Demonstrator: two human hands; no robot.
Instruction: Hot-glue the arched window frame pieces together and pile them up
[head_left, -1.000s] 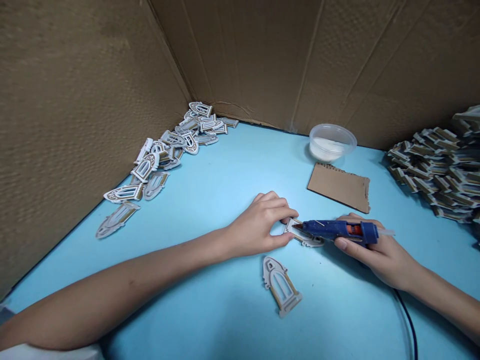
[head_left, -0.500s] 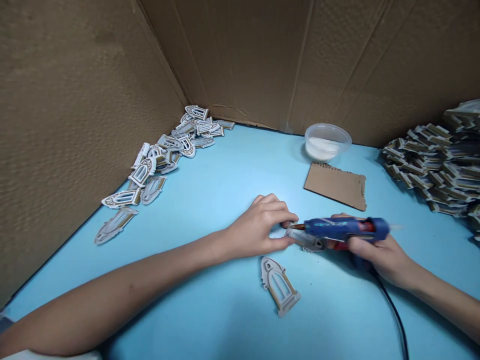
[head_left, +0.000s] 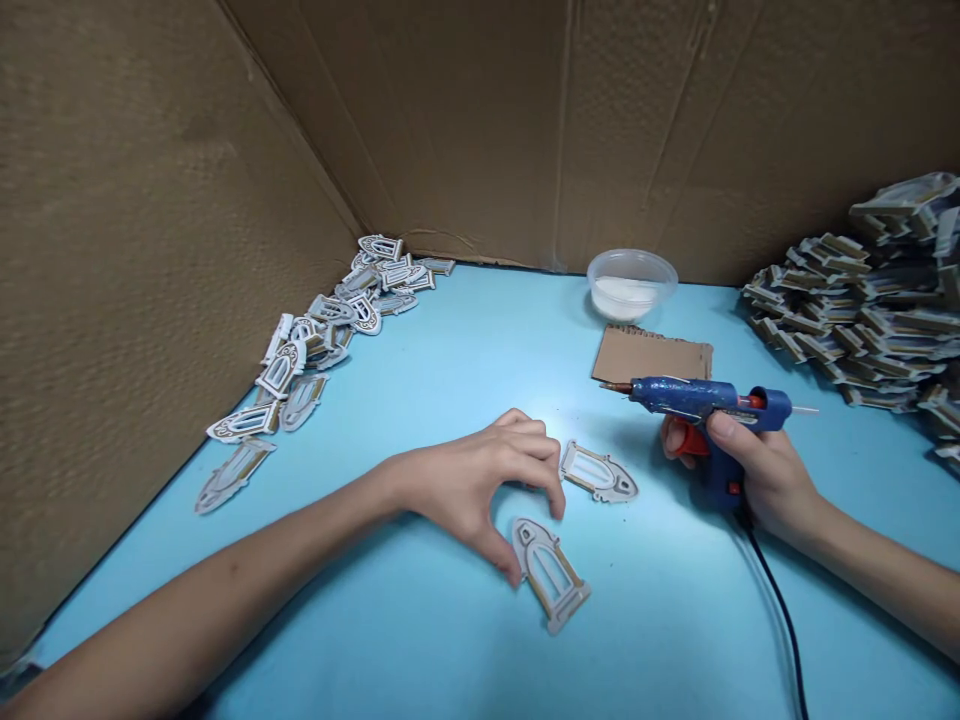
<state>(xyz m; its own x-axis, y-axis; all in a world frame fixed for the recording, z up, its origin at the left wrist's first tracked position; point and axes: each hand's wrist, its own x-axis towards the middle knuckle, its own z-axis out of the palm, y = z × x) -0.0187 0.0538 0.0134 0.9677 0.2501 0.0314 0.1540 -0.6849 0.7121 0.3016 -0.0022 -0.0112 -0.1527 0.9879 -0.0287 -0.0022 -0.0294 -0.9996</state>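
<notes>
My left hand [head_left: 491,485] hovers over the blue tabletop with thumb and fingers apart and nothing between them. Its thumb tip is beside the arched end of a small white and gold window-shaped piece [head_left: 551,580], near the front of the table. A second such arched piece [head_left: 598,472] lies just right of my left fingers, its pointed end to the right. My right hand [head_left: 761,470] grips a blue hot glue gun [head_left: 686,398], fingers at its red trigger. The nozzle points left, above the cardboard, and a clear glue stick pokes out of the back.
A loose pile of arched pieces [head_left: 330,310] runs along the left cardboard wall [head_left: 150,250]. Stacked bundles [head_left: 862,310] stand at the right. A clear plastic bowl [head_left: 631,285] holding something white sits behind a cardboard sheet [head_left: 652,353]. The gun's black cord [head_left: 780,600] trails forward.
My left hand has let go of the farther arched piece and moved toward the nearer one. The glue gun has lifted up and away from the farther piece.
</notes>
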